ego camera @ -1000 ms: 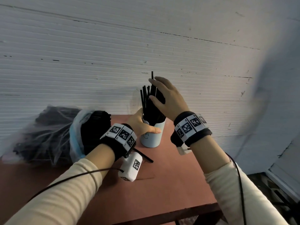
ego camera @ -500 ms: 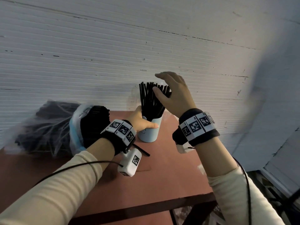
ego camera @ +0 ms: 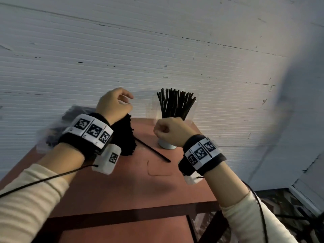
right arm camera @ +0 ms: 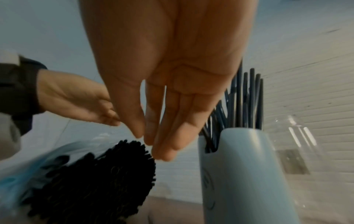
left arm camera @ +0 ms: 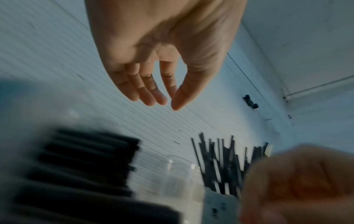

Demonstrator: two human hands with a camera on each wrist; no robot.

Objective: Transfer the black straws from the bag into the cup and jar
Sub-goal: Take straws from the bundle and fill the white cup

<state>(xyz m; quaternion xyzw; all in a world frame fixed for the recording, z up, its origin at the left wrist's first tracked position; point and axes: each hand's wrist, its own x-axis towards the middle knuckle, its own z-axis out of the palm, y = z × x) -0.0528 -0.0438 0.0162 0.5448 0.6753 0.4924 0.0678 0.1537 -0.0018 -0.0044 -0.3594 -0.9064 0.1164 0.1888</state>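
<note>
Plainly, the straws (ego camera: 176,104) are light, thin and stiff enough to stand, but smooth and apt to slide past one another, so I judge they are best taken as a small bunch pinched near the open ends, not one by one. Most lie bundled in the bag (right arm camera: 28,174) at the far left of the worktop (ego camera: 133,188), their cut ends (right arm camera: 107,174) facing the cup (right arm camera: 239,174). A good number already stand fanned out in the pale blue cup near the far right corner, and one loose straw (ego camera: 152,150) lies flat on the worktop between bag and cup. A clear jar (right arm camera: 302,144) stands just beside the cup, seemingly empty, though glare makes that hard to confirm.

The left hand (left arm camera: 162,60) hangs above the bundle's ends, fingers relaxed and slightly bent with the thumb tip near the forefinger, holding nothing. The right hand (right arm camera: 168,75) hovers between bundle and cup, palm down, fingers straight and close together, fingertips (right arm camera: 164,153) just above the straw ends, its grip empty too.
</note>
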